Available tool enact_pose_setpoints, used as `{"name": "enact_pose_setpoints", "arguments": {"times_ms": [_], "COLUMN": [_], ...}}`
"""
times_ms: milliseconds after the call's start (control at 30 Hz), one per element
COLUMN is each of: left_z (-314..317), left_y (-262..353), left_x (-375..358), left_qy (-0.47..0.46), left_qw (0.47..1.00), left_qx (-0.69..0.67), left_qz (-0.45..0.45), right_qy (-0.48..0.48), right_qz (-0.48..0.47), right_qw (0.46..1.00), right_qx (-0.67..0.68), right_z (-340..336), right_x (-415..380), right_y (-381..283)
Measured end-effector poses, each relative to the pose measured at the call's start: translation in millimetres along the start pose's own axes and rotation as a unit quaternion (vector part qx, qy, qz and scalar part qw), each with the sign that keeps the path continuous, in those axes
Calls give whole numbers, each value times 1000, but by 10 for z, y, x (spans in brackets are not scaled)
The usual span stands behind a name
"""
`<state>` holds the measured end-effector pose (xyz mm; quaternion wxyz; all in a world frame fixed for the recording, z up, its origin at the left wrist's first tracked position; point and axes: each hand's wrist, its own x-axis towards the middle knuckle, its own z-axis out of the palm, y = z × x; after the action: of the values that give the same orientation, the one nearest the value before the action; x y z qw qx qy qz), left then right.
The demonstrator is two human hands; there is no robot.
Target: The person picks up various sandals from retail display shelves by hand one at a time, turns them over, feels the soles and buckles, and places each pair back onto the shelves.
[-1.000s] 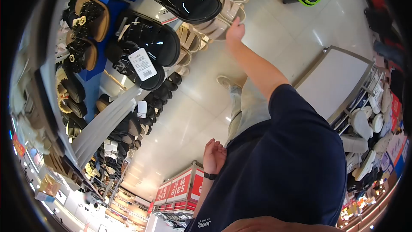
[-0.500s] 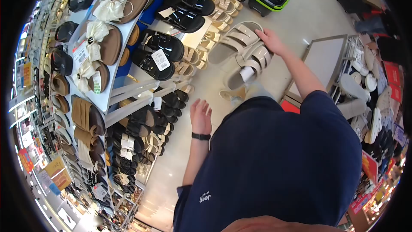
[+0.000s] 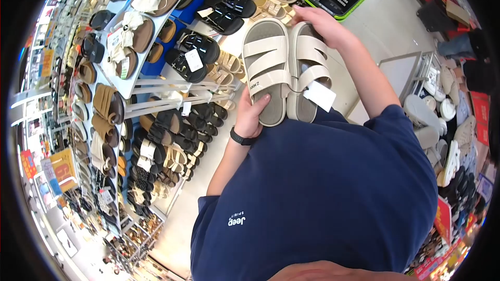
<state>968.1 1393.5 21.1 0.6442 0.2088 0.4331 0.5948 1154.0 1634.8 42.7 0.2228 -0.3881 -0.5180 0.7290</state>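
Observation:
A pair of beige strappy slide sandals (image 3: 267,77) lies side by side in front of my body, footbeds facing up, with a white tag (image 3: 320,96) hanging from the right one. My left hand (image 3: 251,113), wearing a black wristband, is closed on the near end of the left sandal, its thumb pressed on the grey footbed. Around the far end of the right sandal curls my right hand (image 3: 320,25); its fingertips are partly hidden behind the shoe.
On the left, display shelves (image 3: 130,80) carry rows of sandals, including glossy black slides (image 3: 225,13). A black basket with a green rim (image 3: 363,1) stands on the floor ahead. More shoes fill a rack (image 3: 428,109) on the right.
The sandals have come closer to my body and turned to lie parallel, footbeds up. My left hand, empty before, has taken hold of the left one.

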Motion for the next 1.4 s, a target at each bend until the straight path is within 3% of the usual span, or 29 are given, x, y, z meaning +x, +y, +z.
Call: {"name": "enact_pose_setpoints", "arguments": {"times_ms": [33, 167, 267, 300, 433, 533, 700, 900, 1267, 1300, 1400], "left_z": [18, 130, 313, 359, 544, 695, 756, 693, 640, 684, 584], "left_y": [-9, -8, -59, -80, -221, -264, -392, -306, -255, -222, -246], "left_x": [3, 100, 191, 220, 399, 491, 638, 748, 918, 935, 988], "left_qy": [7, 35, 69, 75, 106, 146, 228, 193, 169, 177, 197], "left_qw": [1000, 998, 996, 995, 989, 981, 959, 961, 976, 974, 971], "left_qx": [-1, -49, -47, -53, -54, -61, 4, 73, -20, -24, -17], "left_qz": [4, 0, 36, 39, 86, 115, 165, 183, 137, 141, 137], "right_qy": [18, -61, -175, -125, -130, -213, -188, -191, -142, -129, -231], "right_qz": [33, 119, 69, 68, 64, 79, 125, 29, -3, -1, 45], "right_qw": [995, 944, 885, 893, 900, 928, 907, 928, 944, 943, 865], "right_qx": [90, 302, 426, 427, 410, 297, 356, 319, 299, 308, 443], "right_z": [-29, -60, -218, -242, -140, -400, -523, -423, -380, -386, -527], "right_x": [-39, -171, -125, -103, -236, -188, -228, -223, -158, -174, -92], "right_y": [49, 334, 400, 373, 225, 542, 674, 550, 183, 176, 348]}}
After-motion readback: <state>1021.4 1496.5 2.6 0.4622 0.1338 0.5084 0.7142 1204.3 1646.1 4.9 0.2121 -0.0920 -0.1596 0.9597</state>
